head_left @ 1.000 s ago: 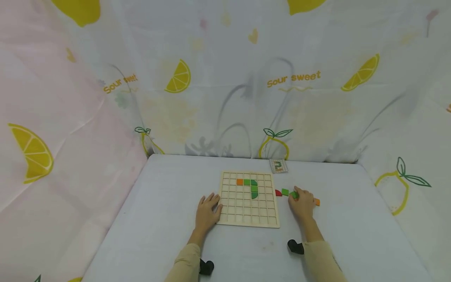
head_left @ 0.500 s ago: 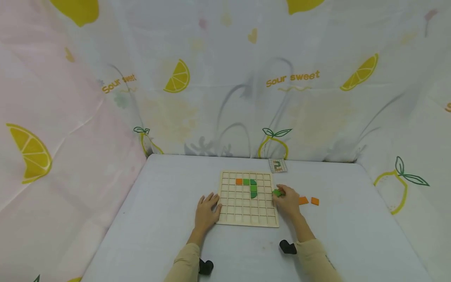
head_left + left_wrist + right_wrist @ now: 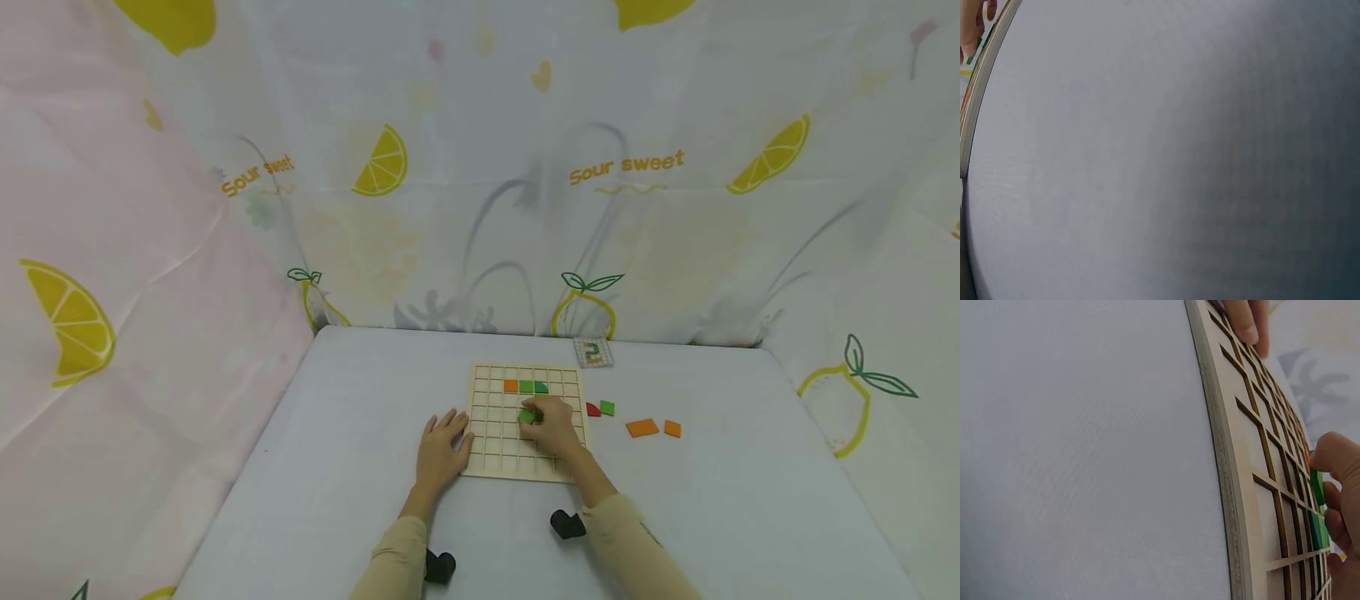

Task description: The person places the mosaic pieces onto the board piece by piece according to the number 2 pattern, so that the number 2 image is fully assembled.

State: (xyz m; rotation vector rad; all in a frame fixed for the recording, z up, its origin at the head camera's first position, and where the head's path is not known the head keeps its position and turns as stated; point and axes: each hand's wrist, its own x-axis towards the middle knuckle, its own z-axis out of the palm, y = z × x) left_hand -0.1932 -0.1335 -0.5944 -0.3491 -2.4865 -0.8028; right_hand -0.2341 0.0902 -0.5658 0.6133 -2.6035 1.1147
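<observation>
My right hand (image 3: 553,427) pinches a small green tile (image 3: 527,415) between thumb and fingers, over the middle of the wooden grid board (image 3: 498,462). In the right wrist view the same green tile (image 3: 1317,478) is held above the slots, near a dark green tile (image 3: 1318,531) set in the board. My left hand (image 3: 442,450) rests at the board's left edge, fingers extended. Along an upper row sit an orange square tile (image 3: 511,386), a green square tile (image 3: 527,387) and a dark green quarter-round tile (image 3: 541,387). The right hand covers the cells below them.
Right of the board lie a red quarter-round tile (image 3: 593,409), a green square tile (image 3: 607,408), an orange parallelogram tile (image 3: 642,427) and an orange square tile (image 3: 672,428). Behind the board is a pattern card (image 3: 593,352). A white cloth (image 3: 337,467) covers the table.
My right hand has picked up the green tile from the row at the right and carried it left, over the board. The left hand has stayed at the board's edge.
</observation>
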